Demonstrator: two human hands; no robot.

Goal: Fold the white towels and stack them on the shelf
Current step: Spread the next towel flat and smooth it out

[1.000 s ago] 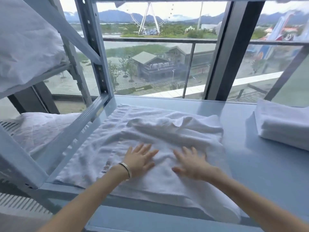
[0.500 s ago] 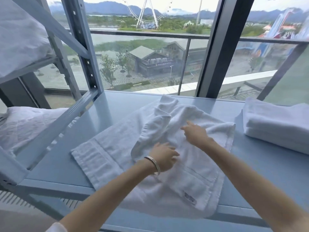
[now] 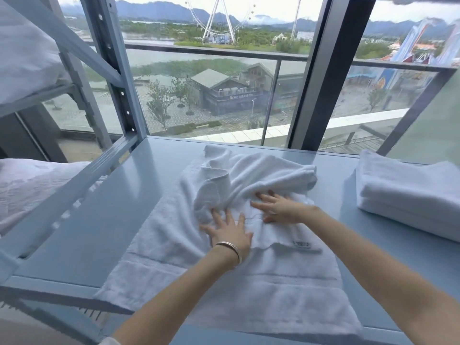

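A white towel [image 3: 169, 235] lies across the middle of the blue metal shelf [image 3: 94, 220], its far part bunched into loose folds and its near edge hanging over the front rim. My left hand [image 3: 230, 231], with a bracelet on the wrist, rests flat on the towel with fingers spread, just under the bunched part. To its right, my right hand [image 3: 278, 207] presses flat on the cloth, fingertips at the edge of the folds. A stack of folded white towels [image 3: 408, 192] sits at the right end of the shelf.
A shelf upright [image 3: 117, 70] and its side rail stand at the left. White linen [image 3: 32, 185] lies on a lower level at far left, more on an upper level [image 3: 22, 58]. A glass window [image 3: 224, 83] backs the shelf.
The towel was pulled rightward and its far part got bunched up. Both hands went from pinching and lifting the cloth half a second ago to lying flat on it.
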